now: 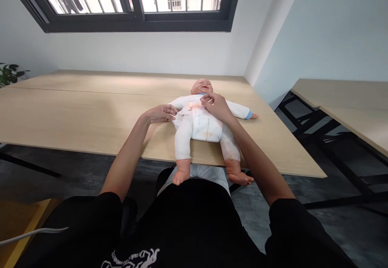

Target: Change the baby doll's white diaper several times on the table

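So the doll (201, 128) is on its back at the table's (91, 114) near edge, left hand (160, 113) half-open against its side, right hand (216, 107) seemingly pinching the onesie (194, 116).

An office-like room, with pale wooden desks (91, 114) on black metal frames (333, 159) and a barred window (130, 1).

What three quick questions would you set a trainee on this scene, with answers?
1. Which is on the chest of the baby doll: the left hand or the right hand?
2. True or false: the doll's feet stick out past the edge of the wooden table.
3. Fill in the gap: the doll lies on its ____.

Key: 1. right hand; 2. true; 3. back.
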Demonstrator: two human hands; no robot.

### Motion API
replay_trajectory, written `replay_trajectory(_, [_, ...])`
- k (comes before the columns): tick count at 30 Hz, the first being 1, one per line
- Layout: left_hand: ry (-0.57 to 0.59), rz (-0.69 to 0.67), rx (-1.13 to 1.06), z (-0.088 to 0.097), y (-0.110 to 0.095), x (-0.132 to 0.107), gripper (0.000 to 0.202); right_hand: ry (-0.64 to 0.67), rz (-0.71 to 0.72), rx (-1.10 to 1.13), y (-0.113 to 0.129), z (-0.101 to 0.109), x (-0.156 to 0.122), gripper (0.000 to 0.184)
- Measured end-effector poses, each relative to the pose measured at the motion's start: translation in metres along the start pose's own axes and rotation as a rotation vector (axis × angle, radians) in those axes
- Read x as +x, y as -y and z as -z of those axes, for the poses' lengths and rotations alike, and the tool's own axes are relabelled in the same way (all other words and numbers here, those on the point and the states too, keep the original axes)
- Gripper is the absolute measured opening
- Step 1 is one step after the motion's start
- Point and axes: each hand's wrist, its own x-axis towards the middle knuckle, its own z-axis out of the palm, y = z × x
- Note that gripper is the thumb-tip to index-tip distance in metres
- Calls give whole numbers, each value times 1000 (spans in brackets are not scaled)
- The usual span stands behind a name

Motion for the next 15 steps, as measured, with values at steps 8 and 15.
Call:
replay_trajectory(8, [-42, 40, 1, 17, 5, -17, 47, 712, 411, -293, 54, -30, 13, 18])
replay_trajectory(15, [-49, 107, 49, 20, 7, -19, 45, 861, 338, -730, 66, -56, 20, 32])
